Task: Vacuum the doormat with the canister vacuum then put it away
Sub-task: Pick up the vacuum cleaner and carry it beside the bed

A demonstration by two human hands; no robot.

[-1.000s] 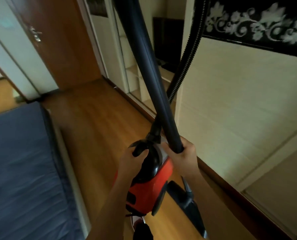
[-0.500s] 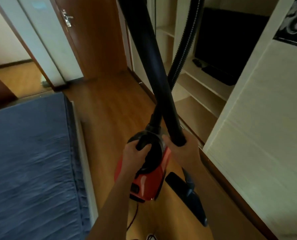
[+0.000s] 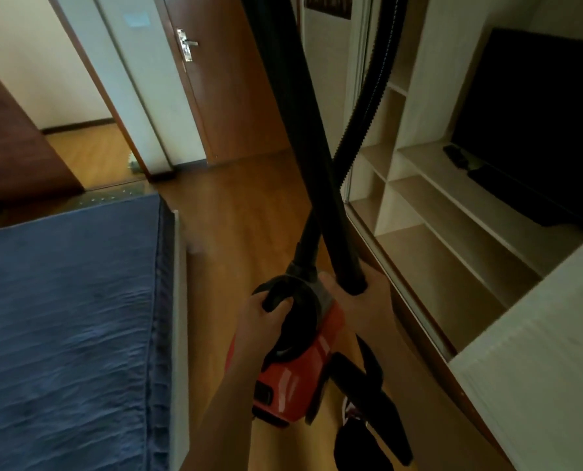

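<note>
I carry a red canister vacuum [image 3: 293, 379] off the wooden floor, low in the middle of the view. My left hand [image 3: 259, 321] grips its black top handle [image 3: 279, 290]. My right hand [image 3: 364, 300] holds the lower end of the black wand [image 3: 300, 130], which rises steeply past the top of the frame. The ribbed black hose [image 3: 368, 110] runs from the canister's front up to the right of the wand. The black floor nozzle [image 3: 375, 399] hangs below my right hand. No doormat is in view.
A bed with a blue cover [image 3: 65, 328] fills the left side. On the right stands an open wardrobe with pale shelves [image 3: 453, 239] and a dark TV [image 3: 538, 124]. A brown door [image 3: 222, 83] stands open ahead beside a doorway. Wooden floor [image 3: 242, 219] runs between bed and wardrobe.
My view has swung right and forward along the wardrobe: the patterned panel left the frame and the open shelves and TV came in. Both hands keep their holds on the vacuum.
</note>
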